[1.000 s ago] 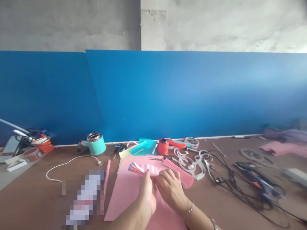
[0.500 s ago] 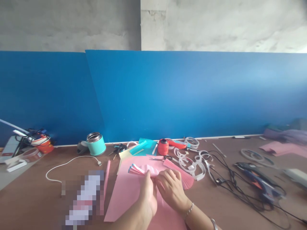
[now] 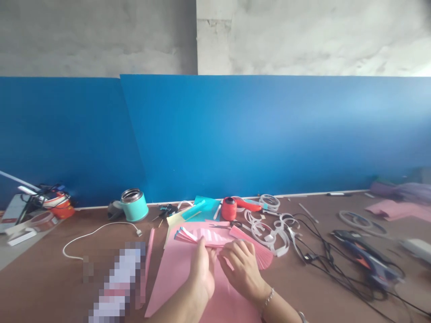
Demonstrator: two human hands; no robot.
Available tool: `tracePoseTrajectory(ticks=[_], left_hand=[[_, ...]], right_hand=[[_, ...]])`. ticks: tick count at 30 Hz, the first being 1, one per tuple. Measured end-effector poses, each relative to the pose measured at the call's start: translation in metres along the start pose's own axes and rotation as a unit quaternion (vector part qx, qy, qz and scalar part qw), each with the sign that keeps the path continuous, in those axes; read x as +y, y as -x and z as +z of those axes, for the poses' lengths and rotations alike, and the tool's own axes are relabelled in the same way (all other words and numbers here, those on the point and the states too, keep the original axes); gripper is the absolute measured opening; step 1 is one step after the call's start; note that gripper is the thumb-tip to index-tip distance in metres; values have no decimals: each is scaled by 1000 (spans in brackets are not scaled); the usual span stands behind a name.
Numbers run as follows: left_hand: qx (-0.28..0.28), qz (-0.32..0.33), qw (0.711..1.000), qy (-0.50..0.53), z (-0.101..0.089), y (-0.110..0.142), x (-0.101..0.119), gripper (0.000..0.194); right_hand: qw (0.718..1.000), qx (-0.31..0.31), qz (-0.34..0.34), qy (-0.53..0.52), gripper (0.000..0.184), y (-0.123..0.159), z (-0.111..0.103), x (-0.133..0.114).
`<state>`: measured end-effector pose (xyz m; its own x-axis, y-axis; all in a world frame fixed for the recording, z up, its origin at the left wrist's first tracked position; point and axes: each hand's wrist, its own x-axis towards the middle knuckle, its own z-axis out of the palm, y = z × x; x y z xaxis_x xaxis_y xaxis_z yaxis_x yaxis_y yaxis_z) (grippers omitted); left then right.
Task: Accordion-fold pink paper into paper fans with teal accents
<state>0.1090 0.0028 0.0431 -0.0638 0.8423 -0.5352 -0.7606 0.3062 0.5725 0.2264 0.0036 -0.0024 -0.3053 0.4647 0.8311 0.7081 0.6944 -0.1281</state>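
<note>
A pleated strip of paper (image 3: 206,236), pink and white with blue at its left tip, is held between my two hands. My left hand (image 3: 202,269) grips its near side, thumb on top and fingers underneath. Around its right end my right hand (image 3: 240,268) is curled, the fingertips hidden behind the knuckles. Below both hands lies a large pink sheet (image 3: 171,282). A second pleated pink paper fan (image 3: 257,251) rests spread just beyond my right hand. Scissors (image 3: 232,224) lie at the sheet's far edge.
A red thread spool (image 3: 229,209) and teal paper (image 3: 207,208) lie at the back. White ribbon loops (image 3: 283,240), black cables (image 3: 325,264) and a glue gun (image 3: 370,264) spread rightward. A mint-coloured cup (image 3: 135,207) and white cable (image 3: 90,228) are on the left. A blue panel (image 3: 256,134) rises behind.
My left hand has shifted slightly left, opening a small gap from my right hand. More of the pleated paper shows between them. The view has tipped up slightly.
</note>
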Motion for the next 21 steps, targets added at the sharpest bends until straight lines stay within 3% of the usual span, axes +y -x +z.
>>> tracePoseTrajectory(ticks=[6,21], left_hand=[[27,-34,999,8,3,7,-9,31],[-7,-59,998,-4,-1,1,-13,36]], right_hand=[[1000,-8,-9,24,15,3,3,2],[999,-17,-21,29,18,3,3,3]])
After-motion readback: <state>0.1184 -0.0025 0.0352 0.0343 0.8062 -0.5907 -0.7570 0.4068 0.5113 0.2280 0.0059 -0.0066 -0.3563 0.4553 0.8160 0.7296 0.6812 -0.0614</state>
